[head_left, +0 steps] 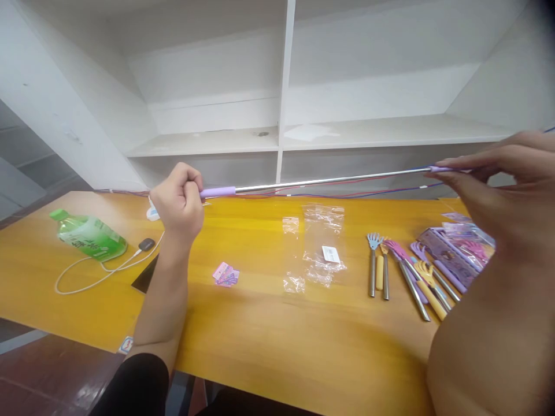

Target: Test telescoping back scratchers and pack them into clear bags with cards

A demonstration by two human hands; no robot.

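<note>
A telescopic back scratcher (329,180) is stretched out long between my two hands, above the back of the table. My left hand (178,196) is wrapped in a fist round its purple handle. At the other end, my right hand (498,167) pinches the purple head piece between thumb and fingers; the claw itself is hidden by that hand. Below my right arm lie several more back scratchers (373,260) with blue, orange, pink, purple and yellow claws, all pushed in short. A purple box (442,254) with packaged pieces sits beside them, partly behind my right forearm.
Clear plastic bags (323,248) lie mid-table, one with a white label (330,254). Small purple-pink cards (226,274) are left of them. A green bottle (89,236) lies on its side at left, near a white cable (125,267). White shelving (284,86) rises behind the table.
</note>
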